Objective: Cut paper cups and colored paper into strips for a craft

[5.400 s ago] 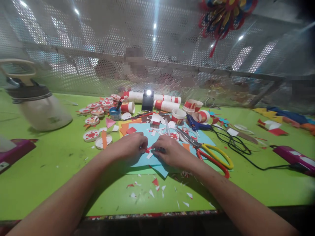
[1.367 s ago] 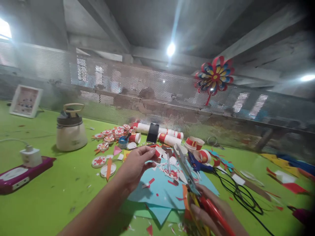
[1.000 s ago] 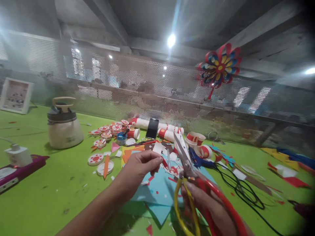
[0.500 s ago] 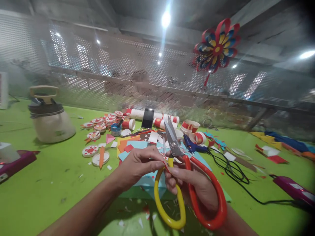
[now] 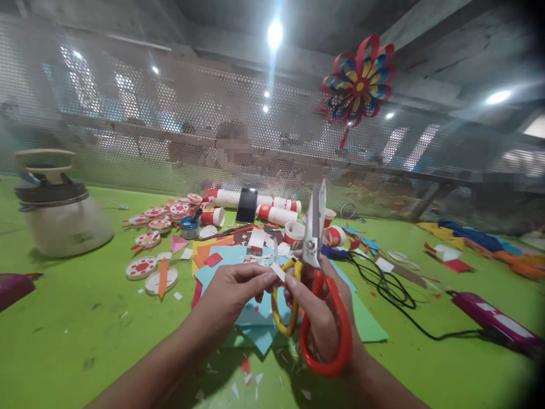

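A small white piece of paper (image 5: 279, 272) is pinched at one end between the thumb and fingers of my left hand (image 5: 232, 292). Its other end touches the thumb and fingertips of my right hand (image 5: 321, 312). The same right hand carries scissors (image 5: 312, 245) with one red and one yellow handle loop, blades pointing up and nearly together. Below both hands lie light blue paper sheets (image 5: 264, 304) with small scraps on them. Part of the yellow loop is hidden behind my right fingers.
Decorated round discs (image 5: 141, 267), a blue jar (image 5: 189, 228) and paper cups (image 5: 213, 216) stand beyond my hands. A phone (image 5: 246, 205) leans among them. To the right lie a black cable (image 5: 387, 284) and a purple power strip (image 5: 489, 318); a large jug (image 5: 63, 218) stands left.
The paper piece has turned from its red edge to its white face. The scissors have swung more upright, their blades closer together. My view has shifted slightly right.
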Motion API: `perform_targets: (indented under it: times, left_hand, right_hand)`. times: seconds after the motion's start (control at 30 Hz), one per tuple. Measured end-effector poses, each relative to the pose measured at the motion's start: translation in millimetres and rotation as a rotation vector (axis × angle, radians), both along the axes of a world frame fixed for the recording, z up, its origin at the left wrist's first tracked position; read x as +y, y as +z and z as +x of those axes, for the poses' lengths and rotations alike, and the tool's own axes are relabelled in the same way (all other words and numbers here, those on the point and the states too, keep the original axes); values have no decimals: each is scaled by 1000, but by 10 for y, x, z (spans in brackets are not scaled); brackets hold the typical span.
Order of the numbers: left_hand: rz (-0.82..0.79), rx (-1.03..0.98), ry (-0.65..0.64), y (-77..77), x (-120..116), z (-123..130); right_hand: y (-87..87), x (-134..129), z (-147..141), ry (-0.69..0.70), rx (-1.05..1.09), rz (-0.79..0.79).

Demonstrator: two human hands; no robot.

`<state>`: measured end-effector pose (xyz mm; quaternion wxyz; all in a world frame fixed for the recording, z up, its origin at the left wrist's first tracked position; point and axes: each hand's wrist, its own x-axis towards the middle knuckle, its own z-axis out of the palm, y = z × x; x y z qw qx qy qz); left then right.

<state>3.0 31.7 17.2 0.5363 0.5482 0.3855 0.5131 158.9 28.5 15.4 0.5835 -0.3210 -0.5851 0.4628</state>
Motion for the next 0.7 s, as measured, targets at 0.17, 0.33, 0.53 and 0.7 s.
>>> perform_targets:
  times: [0.17,0.33,0.53,0.7]
  left_hand:
    - [-44,-58,50,-74,23,-13]
    - [-124,-182,82,-63,49,-15]
    - [-145,-302,221,62,76,-130]
    - [-97,-364,308,131,67,-191]
  right_hand:
    - [-3,-21,-73,-67,-145,89]
    - [-5,-8,-96,-80,-200,77]
    - [112,-113,89,17,-445,-4]
    - [3,-269,342,39,-511,-29]
